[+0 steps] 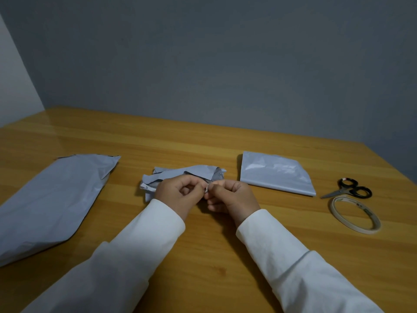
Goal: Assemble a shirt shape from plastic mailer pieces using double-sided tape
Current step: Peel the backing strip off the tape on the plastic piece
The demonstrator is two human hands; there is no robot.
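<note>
My left hand (180,195) and my right hand (230,195) meet at the table's middle, both pinching a small white strip of tape (207,188) between their fingertips. Just behind them lies a crumpled heap of grey mailer scraps (187,173). A long grey mailer piece (54,199) stretches along the left. A folded grey mailer piece (275,172) with one curved side rests at the right. The roll of double-sided tape (355,215) lies flat at the far right.
Black-handled scissors (348,190) lie just behind the tape roll, near the right edge of the wooden table (214,143). A grey wall rises behind the table's far edge. White sleeves cover both of my forearms.
</note>
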